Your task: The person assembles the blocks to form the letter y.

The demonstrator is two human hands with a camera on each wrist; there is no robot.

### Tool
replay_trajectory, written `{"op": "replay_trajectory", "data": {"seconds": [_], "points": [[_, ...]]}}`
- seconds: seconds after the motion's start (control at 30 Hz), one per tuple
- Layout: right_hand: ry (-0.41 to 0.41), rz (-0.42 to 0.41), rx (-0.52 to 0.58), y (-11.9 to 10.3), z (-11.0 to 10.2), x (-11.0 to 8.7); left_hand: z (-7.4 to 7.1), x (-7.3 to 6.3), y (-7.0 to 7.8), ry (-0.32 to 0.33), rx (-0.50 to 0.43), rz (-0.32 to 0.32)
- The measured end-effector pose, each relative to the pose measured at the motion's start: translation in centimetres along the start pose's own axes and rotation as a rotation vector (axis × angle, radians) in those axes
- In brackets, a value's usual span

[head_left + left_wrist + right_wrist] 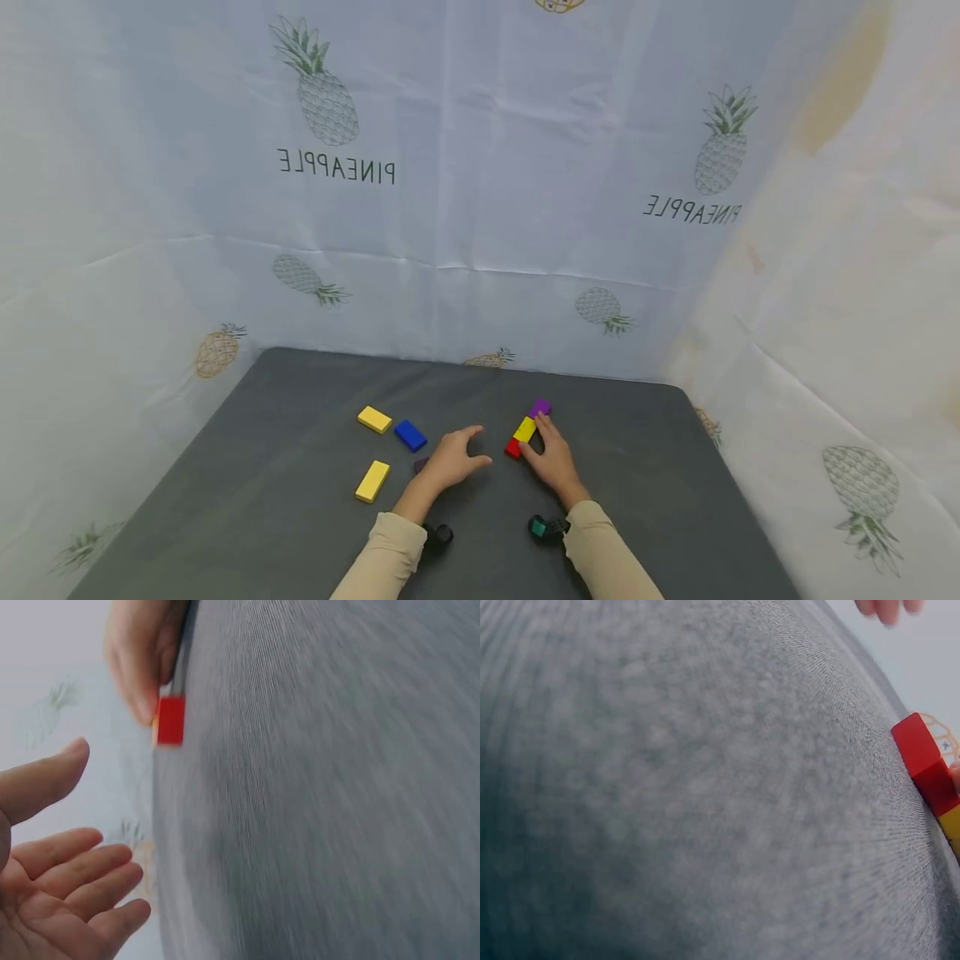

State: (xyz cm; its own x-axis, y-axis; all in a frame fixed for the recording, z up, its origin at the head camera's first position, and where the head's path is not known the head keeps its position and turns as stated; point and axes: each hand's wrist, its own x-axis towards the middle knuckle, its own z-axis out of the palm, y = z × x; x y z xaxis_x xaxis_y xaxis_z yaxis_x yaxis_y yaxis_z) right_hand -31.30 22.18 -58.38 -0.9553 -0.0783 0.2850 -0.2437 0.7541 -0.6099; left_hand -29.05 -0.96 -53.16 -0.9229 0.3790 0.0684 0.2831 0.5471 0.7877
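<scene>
A short row of blocks lies on the right side of the table: a red block, a yellow block and a purple block, end to end on a slant. My right hand is at the row's near right side, thumb by the red block and fingers by the yellow and purple ones. In the right wrist view a fingertip overlaps the red block. To the left, my left hand holds nothing, thumb and fingers spread apart. A dark purple block is partly hidden behind it.
Left of my left hand lie a blue block and two yellow blocks, one farther back, one nearer. The dark grey table meets a pale pineapple-print curtain at its back and sides.
</scene>
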Motion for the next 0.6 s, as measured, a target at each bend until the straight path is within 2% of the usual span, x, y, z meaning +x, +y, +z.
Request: {"op": "replay_trajectory", "data": {"seconds": [0.3,0.6], "points": [[-0.020,-0.005,0.007,0.3,-0.1,-0.2,-3.0,-3.7,-1.9,0.045,0.021,0.007],[-0.031,0.010,-0.012,0.4,0.1,0.0,-4.1,-6.4,-3.8,0.047,-0.009,-0.020]]}}
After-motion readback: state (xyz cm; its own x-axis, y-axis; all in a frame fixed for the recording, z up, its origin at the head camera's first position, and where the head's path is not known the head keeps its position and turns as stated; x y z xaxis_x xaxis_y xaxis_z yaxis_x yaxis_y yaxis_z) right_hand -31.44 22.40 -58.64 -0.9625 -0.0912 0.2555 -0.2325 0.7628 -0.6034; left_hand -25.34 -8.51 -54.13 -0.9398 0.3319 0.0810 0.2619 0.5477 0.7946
